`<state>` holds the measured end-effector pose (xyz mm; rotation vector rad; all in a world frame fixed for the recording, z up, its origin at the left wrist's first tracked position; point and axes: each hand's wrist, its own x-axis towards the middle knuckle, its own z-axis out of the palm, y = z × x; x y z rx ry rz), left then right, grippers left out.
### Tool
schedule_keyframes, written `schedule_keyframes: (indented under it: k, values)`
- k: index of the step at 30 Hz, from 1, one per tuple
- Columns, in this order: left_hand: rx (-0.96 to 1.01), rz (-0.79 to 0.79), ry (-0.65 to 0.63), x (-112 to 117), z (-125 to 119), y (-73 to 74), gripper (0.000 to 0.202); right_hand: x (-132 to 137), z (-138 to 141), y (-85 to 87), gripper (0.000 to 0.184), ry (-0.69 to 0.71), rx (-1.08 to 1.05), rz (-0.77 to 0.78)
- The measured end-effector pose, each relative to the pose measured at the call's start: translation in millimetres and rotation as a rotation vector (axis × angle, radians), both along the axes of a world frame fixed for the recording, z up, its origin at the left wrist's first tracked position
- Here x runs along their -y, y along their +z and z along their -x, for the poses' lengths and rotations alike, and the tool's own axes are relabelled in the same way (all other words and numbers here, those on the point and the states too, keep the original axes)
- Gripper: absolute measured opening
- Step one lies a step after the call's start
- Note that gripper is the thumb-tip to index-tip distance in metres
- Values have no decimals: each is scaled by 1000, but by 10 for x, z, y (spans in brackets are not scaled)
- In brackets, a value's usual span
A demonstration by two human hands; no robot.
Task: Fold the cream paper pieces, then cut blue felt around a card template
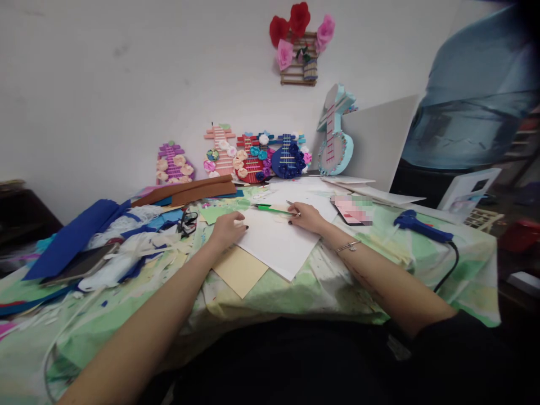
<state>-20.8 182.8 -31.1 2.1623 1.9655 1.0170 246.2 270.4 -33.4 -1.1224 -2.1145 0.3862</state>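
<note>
My left hand (228, 229) rests at the left edge of a white sheet (278, 242), fingers apart and holding nothing. On the sheet's right side, my right hand (307, 217) has its fingers bent down. A slim pen-like stick (289, 203) pokes out from between them; most of it is hidden. Beside those fingertips lies a green craft knife (270, 208), across the top of the sheet. Under the sheet's lower left edge a tan sheet (240, 271) sticks out. Next to my left hand is a piece of light green paper (210, 215).
Black scissors (188, 223), blue sheets (80, 233) and scraps crowd the left. A phone (352, 211) and blue glue gun (422, 226) with a cord lie right. Decorated paper instruments (251, 160) stand against the wall. A large water bottle (472, 101) is at far right.
</note>
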Motion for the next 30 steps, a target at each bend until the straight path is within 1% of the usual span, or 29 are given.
schedule_keyframes:
  k: [3, 6, 10, 15, 19, 22, 26, 28, 30]
  values:
    - [94, -51, -29, 24, -79, -6, 20, 6, 44, -10, 40, 43, -23, 11]
    - [197, -79, -78, 37, -151, -24, 25, 3, 60, -22, 46, 92, -68, 27]
    - [310, -68, -141, 40, -206, -53, 32, -17, 52, -55, 49, 198, -146, 59]
    - [415, -45, -193, 27, -217, -77, 36, -20, 60, -94, 49, 320, -272, 113]
    - [502, -9, -223, 21, -259, -75, 40, 93, 118, -59, 49, 424, -372, 171]
    - [580, 36, -270, 34, -336, -63, 49, 242, 192, -5, 51, 548, -429, 208]
    - [693, 78, -340, 87, -421, -18, 62, 412, 268, 63, 49, 694, -481, 232]
    - [747, 79, -363, 122, -436, 19, 64, 453, 272, 93, 49, 735, -504, 240]
    - [795, 109, -404, 157, -440, 54, 61, 468, 260, 118, 49, 755, -520, 243]
